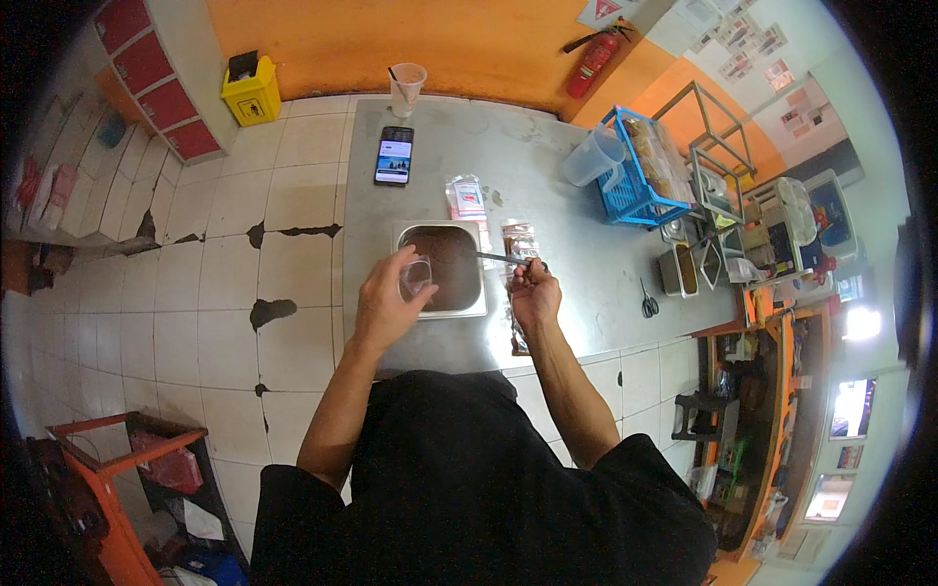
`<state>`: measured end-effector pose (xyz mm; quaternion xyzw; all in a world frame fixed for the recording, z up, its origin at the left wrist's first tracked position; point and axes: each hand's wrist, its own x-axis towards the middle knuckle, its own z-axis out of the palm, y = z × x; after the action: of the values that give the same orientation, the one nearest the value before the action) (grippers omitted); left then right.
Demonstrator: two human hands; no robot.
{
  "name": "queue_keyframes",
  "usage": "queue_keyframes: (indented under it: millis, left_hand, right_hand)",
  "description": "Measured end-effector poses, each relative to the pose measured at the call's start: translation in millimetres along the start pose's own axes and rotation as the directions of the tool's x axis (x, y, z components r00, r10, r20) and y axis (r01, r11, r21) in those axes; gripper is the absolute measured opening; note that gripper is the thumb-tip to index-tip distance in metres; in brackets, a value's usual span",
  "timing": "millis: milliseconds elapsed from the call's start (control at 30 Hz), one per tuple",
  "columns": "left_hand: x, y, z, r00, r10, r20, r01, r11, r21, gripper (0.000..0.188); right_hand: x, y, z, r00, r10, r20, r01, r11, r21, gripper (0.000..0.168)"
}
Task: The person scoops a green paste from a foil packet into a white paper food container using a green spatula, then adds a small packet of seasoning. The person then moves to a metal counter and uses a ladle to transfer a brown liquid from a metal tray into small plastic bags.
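A rectangular stainless-steel food pan [483,306] holding brown sauce [451,275] sits on the steel table in front of me. Over its near left part, my left hand [382,302] grips a small clear plastic bag [417,277] between thumb and fingers. My right hand [537,297] is closed around the end of a thin metal utensil [502,257], which points left over the pan; its tip is hard to make out. Under and beside that hand runs a row of small filled brown packets [519,236]. Behind the pan lies a printed pack of plastic bags [467,199].
A phone [394,156] and a plastic cup [407,91] are at the far left of the table [498,146]. Toward the right are a plastic measuring jug [592,157], a blue basket [634,194] with filled bags, scissors [648,300] and a narrow steel container [678,271].
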<state>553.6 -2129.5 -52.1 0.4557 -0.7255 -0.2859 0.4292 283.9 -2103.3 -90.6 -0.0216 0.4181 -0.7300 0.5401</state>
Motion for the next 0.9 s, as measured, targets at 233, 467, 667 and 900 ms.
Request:
queue_keyframes:
  millis: [233,467,667,900]
  left_hand:
    - [3,3,0,1.0,-0.021,0.012,0.021,1.0,-0.02,0.063]
    - [3,1,2,0.998,-0.05,0.041,0.052,0.998,-0.034,0.062]
    - [3,-2,6,0.999,-0.035,0.026,0.036,0.998,-0.044,0.063]
    - [9,0,13,0.999,-0.033,0.004,0.033,0.999,-0.026,0.063]
  right_hand:
    - [-5,-5,1,0.998,-0.013,-0.054,0.012,1.0,-0.009,0.016]
    - [-6,-7,1,0.996,-0.022,-0.089,0.021,1.0,-0.016,0.014]
    - [-10,-15,7,0.996,-0.053,-0.077,0.051,0.998,-0.023,0.014]
    - [-21,-30,33,0.998,-0.056,-0.01,0.056,0.998,-0.005,0.018]
